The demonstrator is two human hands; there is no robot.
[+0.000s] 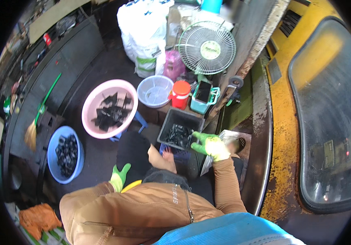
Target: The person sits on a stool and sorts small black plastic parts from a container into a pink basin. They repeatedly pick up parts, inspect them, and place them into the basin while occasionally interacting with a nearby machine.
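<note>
My right hand (pixel 211 146), in a green and pale yellow glove, is over the right rim of a dark grey bin (pixel 165 122). Its fingers are spread, with nothing seen between them. Inside the bin lie shiny black pieces (pixel 179 134). My left hand (pixel 119 177), gloved the same way, is low beside my left thigh, thumb and fingers apart and empty as far as it shows. A curved yellow thing (pixel 131 186) shows next to it, mostly hidden by my brown jacket (pixel 142 204).
A pink basin (pixel 86 112) holds flat black pieces; a blue tub (pixel 53 163) holds black chunks. Beyond stand a translucent basin (pixel 155 90), a red jug (pixel 180 94), a teal basket (pixel 200 107) and a fan (pixel 207 48). A yellow machine (pixel 283 163) borders the right; a broom (pixel 40 112) leans left.
</note>
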